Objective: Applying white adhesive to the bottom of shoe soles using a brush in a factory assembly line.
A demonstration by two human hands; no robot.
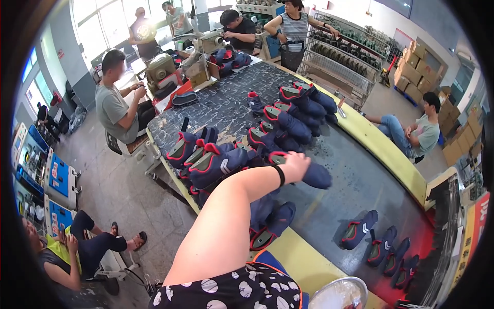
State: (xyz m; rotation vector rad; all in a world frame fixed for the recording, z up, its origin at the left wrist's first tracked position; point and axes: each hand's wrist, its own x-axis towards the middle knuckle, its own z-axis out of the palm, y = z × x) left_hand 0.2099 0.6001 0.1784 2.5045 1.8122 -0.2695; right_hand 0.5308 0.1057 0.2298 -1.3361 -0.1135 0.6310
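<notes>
My left hand (297,162), with a black band on the wrist, reaches out over a long dark work table (350,185) and closes on a navy shoe upper (316,176). Just left of the hand lies a pile of navy shoe uppers with red and grey trim (216,162). More of them lie under my forearm (270,226). Another row of the same uppers (293,110) runs along the table beyond my hand. My right hand is out of the picture.
The table has a yellow edge (383,149). Several uppers (383,244) lie at its near right end, and a metal bowl (337,294) sits at the bottom. Seated people, sewing machines (162,69), wire racks (339,56) and cardboard boxes (417,67) surround the table.
</notes>
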